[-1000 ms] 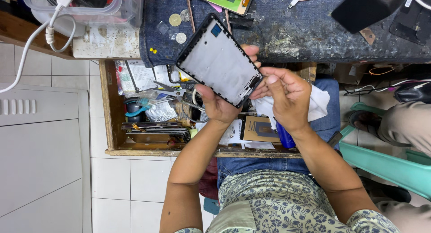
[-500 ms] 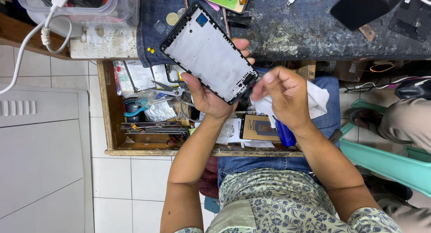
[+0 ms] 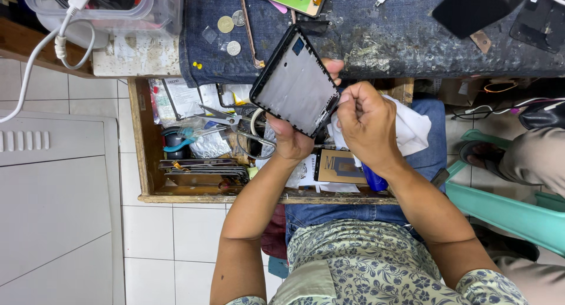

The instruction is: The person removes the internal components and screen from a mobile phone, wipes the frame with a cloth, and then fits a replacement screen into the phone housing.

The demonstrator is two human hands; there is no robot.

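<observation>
Over the open wooden drawer (image 3: 147,164), just off the near edge of the tabletop (image 3: 412,46), the phone frame (image 3: 294,81) is being held up at a tilt, bare grey inner side facing the camera. So the left hand (image 3: 291,141) is gripping the frame from below, thumb lying along its lower edge and fingertips curling around the far side, closed tight on it. The right hand (image 3: 368,125) is sitting right beside the frame's lower right corner with thumb and forefinger pressed together, pinching at that edge; whatever's between them is too small to make out, can't tell if it's a bit of the white cloth (image 3: 412,128) or something else. That cloth is lying bunched up behind the right hand, on the lap.

Past the frame, on the tabletop's dark denim cover, three coins (image 3: 226,24) are sitting near a thin copper-coloured bezel (image 3: 250,34), and further along there's a black phone panel (image 3: 477,8). Below the frame, the drawer is holding scissors (image 3: 220,118), a pile of papers and foil, and some flat screens stacked near its front. Left of the frame, a white charger cable (image 3: 41,49) is hanging off a clear plastic box (image 3: 118,5).
</observation>
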